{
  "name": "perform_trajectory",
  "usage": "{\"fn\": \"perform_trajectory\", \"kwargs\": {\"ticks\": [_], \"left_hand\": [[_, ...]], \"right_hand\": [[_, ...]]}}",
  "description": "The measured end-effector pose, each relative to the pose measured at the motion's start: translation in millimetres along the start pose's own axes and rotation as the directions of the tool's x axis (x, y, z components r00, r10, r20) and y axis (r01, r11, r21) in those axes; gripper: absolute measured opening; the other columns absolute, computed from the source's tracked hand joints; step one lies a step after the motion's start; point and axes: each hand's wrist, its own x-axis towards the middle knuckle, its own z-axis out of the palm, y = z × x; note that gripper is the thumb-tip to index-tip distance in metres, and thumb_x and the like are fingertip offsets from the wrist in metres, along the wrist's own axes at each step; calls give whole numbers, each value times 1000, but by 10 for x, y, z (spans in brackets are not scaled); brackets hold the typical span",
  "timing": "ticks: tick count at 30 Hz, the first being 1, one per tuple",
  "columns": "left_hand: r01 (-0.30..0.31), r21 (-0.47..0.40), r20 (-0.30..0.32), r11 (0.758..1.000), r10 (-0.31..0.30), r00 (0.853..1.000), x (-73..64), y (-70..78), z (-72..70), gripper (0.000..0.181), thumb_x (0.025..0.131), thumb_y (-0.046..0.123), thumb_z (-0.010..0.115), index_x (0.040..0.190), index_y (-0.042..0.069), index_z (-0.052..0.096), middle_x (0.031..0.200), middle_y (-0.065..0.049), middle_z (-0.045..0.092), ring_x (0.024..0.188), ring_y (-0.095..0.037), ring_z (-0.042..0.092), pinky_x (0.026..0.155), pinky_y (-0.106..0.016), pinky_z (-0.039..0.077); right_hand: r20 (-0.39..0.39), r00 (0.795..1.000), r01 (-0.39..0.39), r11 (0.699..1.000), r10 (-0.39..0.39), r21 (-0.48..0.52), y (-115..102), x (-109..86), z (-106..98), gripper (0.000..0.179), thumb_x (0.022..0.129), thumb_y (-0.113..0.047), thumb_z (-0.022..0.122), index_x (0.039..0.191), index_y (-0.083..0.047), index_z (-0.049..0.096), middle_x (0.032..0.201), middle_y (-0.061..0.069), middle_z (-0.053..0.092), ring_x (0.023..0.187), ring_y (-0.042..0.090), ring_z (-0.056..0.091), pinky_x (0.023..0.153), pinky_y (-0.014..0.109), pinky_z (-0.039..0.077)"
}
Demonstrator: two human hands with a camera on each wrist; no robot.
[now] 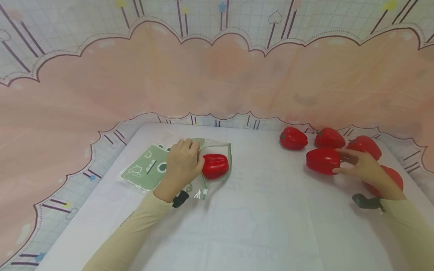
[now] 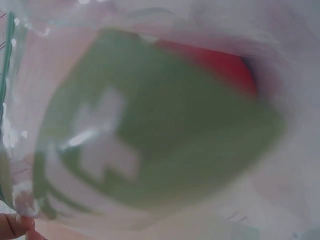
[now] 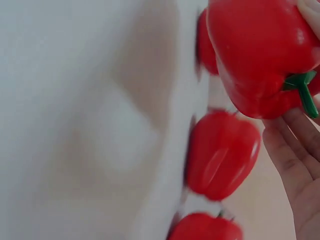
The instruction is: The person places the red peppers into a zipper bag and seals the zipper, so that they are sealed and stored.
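Note:
My left hand (image 1: 184, 162) pinches the upper edge of a clear zip bag (image 1: 140, 169) with a green cartoon face printed on it. The fingers (image 2: 15, 227) hold the bag's rim in the left wrist view. One red bell pepper (image 1: 216, 166) lies within the bag's spread, green-edged mouth, and part of it shows red behind the print in the left wrist view. At the right, my right hand (image 1: 364, 171) grips another red bell pepper (image 3: 265, 50) by its green-stemmed end, with thumb and fingers on either side. That pepper is held above the table.
Several more red bell peppers stand around the right hand: one at the back (image 1: 293, 138), another beside it (image 1: 329, 138), others (image 1: 365, 146) further right. A white table (image 1: 257, 218) lies under everything. A patterned curtain (image 1: 217, 75) closes off the back and sides.

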Motion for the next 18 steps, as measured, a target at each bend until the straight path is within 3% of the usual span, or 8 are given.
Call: {"fn": "perform_trajectory", "kwargs": {"ticks": [8, 18], "left_hand": [[0, -3, 8, 1000, 0, 1000, 0, 5, -10, 8, 76, 10, 60, 76, 3, 56, 66, -9, 54, 60, -23, 48, 52, -30, 39], [-6, -6, -6, 1000, 6, 1000, -6, -6, -1, 8, 77, 10, 60, 76, 3, 56, 64, -9, 53, 59, -23, 47, 51, -29, 37]], "right_hand": [[-20, 1000, -2, 998, 3, 61, -366, 33, 97, 92, 73, -38, 77, 144, -2, 31, 139, 28, 42, 123, 50, 39, 82, 56, 51], [-61, 991, 127, 986, -121, 108, -742, 77, 301, 83, 73, -29, 78, 140, -2, 38, 137, 24, 46, 123, 46, 44, 86, 55, 49]]}}
